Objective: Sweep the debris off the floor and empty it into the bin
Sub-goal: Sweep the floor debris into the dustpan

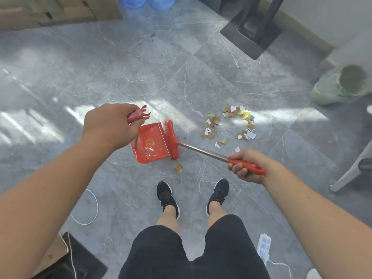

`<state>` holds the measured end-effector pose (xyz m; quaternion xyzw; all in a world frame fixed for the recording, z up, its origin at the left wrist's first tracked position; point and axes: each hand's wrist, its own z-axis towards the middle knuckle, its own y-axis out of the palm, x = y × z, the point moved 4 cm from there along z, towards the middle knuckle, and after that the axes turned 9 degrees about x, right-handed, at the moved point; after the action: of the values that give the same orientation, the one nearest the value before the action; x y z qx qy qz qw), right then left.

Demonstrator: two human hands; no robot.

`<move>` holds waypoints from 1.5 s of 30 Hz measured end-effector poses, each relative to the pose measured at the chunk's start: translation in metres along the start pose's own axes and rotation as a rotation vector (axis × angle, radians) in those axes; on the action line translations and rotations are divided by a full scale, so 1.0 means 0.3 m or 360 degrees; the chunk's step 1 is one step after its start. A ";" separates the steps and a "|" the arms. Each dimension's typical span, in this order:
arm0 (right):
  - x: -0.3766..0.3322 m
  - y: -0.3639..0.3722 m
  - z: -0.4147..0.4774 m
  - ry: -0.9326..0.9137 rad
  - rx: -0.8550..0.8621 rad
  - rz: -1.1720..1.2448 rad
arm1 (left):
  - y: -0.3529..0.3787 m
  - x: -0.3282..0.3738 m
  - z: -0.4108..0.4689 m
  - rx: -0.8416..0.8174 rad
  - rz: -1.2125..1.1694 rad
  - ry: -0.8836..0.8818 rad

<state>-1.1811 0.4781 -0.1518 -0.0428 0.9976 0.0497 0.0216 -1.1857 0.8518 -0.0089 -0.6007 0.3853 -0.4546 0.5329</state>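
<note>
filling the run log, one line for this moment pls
left hand: dustpan | right hand: broom | debris: unswept | bin: right

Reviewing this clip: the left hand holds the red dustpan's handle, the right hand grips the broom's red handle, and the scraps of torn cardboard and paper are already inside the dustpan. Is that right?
Not quite. The head view shows the red plastic dustpan holding no scraps; the torn cardboard and paper scraps lie on the grey marble floor to its right. The left hand and right hand hold the handles as stated.

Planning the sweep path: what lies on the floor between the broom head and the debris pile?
Head view: bare grey tile between the broom head and debris pile; nothing blocks it.
</note>
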 end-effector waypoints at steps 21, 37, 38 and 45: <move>0.100 0.100 0.009 -0.0125 0.0447 -0.0157 | 0.042 -0.110 -0.045 -0.0143 -0.0113 0.0208; -0.080 -0.309 -0.145 -0.0290 0.0659 -0.0091 | 0.087 0.658 0.005 -0.0270 -0.0072 0.0626; -0.080 -0.349 -0.170 -0.0303 0.0665 -0.0052 | 0.093 0.706 0.005 -0.0278 -0.0060 0.0652; -0.047 -0.612 -0.331 -0.0410 0.0641 0.0294 | 0.116 1.043 0.001 -0.0338 -0.0010 0.0823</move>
<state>-1.1548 0.2872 -0.0703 0.0603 0.9761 -0.1431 0.1520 -1.0940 0.5507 -0.0011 -0.5184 0.5522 -0.5515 0.3496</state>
